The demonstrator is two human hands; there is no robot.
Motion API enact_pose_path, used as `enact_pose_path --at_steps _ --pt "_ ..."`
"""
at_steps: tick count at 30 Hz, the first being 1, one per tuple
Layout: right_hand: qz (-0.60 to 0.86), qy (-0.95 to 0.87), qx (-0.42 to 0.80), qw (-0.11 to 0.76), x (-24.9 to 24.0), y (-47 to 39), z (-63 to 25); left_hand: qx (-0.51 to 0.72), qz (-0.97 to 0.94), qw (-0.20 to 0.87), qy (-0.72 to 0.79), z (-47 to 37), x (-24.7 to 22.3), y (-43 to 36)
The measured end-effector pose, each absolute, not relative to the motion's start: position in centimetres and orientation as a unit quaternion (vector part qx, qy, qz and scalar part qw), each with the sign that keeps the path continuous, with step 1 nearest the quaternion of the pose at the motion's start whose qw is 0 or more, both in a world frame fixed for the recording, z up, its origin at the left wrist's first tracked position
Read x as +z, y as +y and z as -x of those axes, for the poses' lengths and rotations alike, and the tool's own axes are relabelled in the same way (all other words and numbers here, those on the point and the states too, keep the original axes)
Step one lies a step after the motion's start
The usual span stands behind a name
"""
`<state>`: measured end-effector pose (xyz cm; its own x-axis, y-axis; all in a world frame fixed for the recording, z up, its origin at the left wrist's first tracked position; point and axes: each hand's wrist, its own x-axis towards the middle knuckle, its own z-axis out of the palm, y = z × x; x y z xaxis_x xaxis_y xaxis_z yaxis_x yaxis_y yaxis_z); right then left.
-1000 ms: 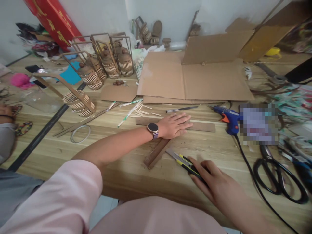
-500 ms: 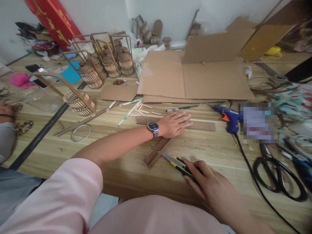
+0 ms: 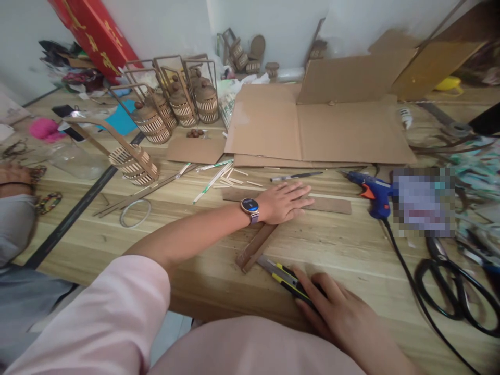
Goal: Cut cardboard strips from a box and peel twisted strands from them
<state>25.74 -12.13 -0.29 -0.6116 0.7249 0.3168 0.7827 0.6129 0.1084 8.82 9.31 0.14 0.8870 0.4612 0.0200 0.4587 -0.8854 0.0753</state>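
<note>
My left hand (image 3: 284, 202) lies flat with its fingers spread, pressing on a brown cardboard strip (image 3: 332, 204). A second brown strip (image 3: 255, 247) runs from under that palm toward the front edge. My right hand (image 3: 332, 302) is wrapped round a yellow and black utility knife (image 3: 287, 277), whose blade tip touches or lies close beside the second strip. Behind the left hand are a pen (image 3: 297, 176) and short pale sticks (image 3: 233, 179).
A blue glue gun (image 3: 375, 195) and black scissors (image 3: 449, 286) lie at the right. Cardboard sheets (image 3: 339, 130) cover the back. Small lantern-like baskets (image 3: 182, 107) stand at the back left. Another person's hand (image 3: 13, 174) rests at the far left.
The whole view has shifted a little, so things appear slightly farther right. My left hand stays on the strips, and the knife stays in my right hand with its tip near the lower strip.
</note>
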Motion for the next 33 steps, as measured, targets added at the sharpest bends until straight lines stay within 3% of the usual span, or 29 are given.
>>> enact_pose_path --at_steps 12,21,27,30,33 --pt "0.431 -0.889 -0.071 0.137 -1.6 -13.6 -24.6 0.021 -0.970 0.022 0.242 -8.8 0.3 9.1" --pt "0.404 -0.905 -0.058 0.120 0.1 -13.5 -25.6 0.009 -0.961 0.089 0.260 -8.8 1.3 9.1" --pt "0.438 -0.887 -0.055 0.136 1.6 -13.8 -30.1 0.122 -0.910 0.103 0.383 -6.0 4.5 6.9" --pt "0.538 -0.825 -0.068 0.160 1.7 -12.8 -31.7 0.071 -0.875 0.095 0.469 -4.1 5.9 3.1" --pt "0.631 -0.751 -0.067 0.183 1.8 -10.5 -32.1 -0.039 -0.882 0.117 0.454 -2.7 6.3 -0.9"
